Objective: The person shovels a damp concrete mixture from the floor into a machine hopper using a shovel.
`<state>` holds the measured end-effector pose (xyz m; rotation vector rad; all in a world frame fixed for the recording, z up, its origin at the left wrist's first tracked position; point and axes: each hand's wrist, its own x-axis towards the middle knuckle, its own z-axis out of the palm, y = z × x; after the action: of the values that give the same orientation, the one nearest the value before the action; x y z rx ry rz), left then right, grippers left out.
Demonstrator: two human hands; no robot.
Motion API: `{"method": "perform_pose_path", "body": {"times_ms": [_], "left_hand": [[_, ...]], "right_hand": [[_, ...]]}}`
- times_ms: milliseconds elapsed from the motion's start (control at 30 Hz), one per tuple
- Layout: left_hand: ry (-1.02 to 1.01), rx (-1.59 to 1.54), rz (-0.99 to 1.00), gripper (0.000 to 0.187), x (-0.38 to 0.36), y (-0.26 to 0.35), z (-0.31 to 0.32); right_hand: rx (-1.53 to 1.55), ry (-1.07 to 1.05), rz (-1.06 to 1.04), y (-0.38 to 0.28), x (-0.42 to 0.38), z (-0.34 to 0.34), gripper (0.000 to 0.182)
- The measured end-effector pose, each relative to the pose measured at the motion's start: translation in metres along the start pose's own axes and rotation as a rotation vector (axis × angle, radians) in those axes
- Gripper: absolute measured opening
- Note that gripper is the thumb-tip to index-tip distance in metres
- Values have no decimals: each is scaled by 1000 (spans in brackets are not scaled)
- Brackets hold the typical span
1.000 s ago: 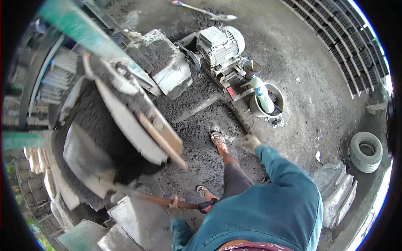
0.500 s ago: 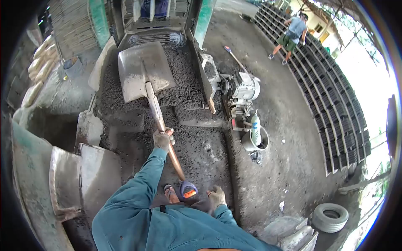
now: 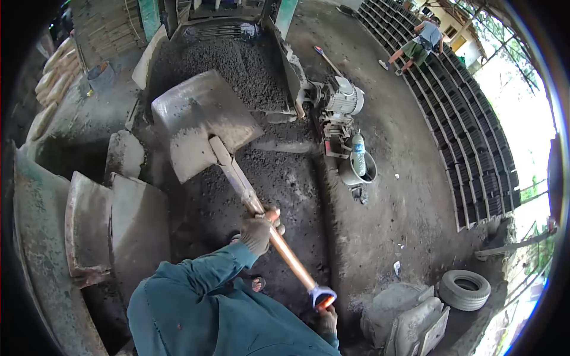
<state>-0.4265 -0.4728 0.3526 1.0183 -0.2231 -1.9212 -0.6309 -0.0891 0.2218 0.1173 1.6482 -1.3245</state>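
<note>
A wide-bladed shovel (image 3: pixel 205 121) slants across the view, its broad blade raised at upper left with the back or face of the metal showing bare. Around the middle of its wooden shaft my gloved left hand (image 3: pixel 259 231) is closed. My right hand (image 3: pixel 326 320) is at the purple-and-orange D-shaped grip at the lower end, fingers curled at it and partly hidden. Behind the blade, dark crumbly material (image 3: pixel 234 65) fills a trough with a metal grate at its far end. More of it lies scattered on the floor below the shaft.
An electric motor (image 3: pixel 344 98) stands right of the trough, near a bucket (image 3: pixel 358 169) with a plastic bottle (image 3: pixel 358 148). A tire (image 3: pixel 465 290) and flat slabs (image 3: pixel 409 320) lie at lower right. Another person (image 3: pixel 423 44) bends over long stacked racks (image 3: pixel 451 113).
The shovel has come closer and its grip end has swung right. My right hand, open and apart before, is now at the grip. The co-worker has bent further towards the racks.
</note>
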Motion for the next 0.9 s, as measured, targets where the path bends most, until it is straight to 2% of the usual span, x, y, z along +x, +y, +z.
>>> {"method": "perform_pose_path", "body": {"times_ms": [33,133,167,267,300,400,433,533,633,667,767,800,833,867,900], "left_hand": [[-5,-21,-62,7,-1,-2,-4],[31,-21,-135,8,1,11,1],[5,-69,-233,10,11,15,-4],[67,40,-277,14,35,44,1],[43,17,-199,14,65,40,-10],[-81,40,-121,9,101,119,13],[-62,21,-171,7,124,139,15],[-62,80,-151,10,181,200,26],[-122,121,-98,13,238,249,28],[-132,140,-75,13,253,266,31],[-203,171,57,12,304,310,40],[-252,208,88,13,322,324,40],[-301,135,84,14,354,341,36],[-345,64,77,15,381,341,26],[-288,78,90,15,366,329,26]], "right_hand": [[66,9,20,-4,-26,-5,39],[56,104,42,-21,-47,-14,36],[40,144,44,-33,-51,-15,35],[2,248,48,-57,-62,1,33],[2,275,41,-63,-61,19,32],[18,328,23,-76,-52,99,29],[24,339,16,-81,-48,125,28],[59,332,-38,-87,-36,197,26],[187,224,-152,-96,-19,279,23],[356,127,-214,-103,-18,308,16],[312,41,-235,-151,-36,410,13],[318,-231,-261,-138,-20,399,16],[176,-173,-244,-171,-44,433,18],[-86,-310,-350,-169,-31,423,19],[-19,-326,-306,-164,-19,415,18]]}}
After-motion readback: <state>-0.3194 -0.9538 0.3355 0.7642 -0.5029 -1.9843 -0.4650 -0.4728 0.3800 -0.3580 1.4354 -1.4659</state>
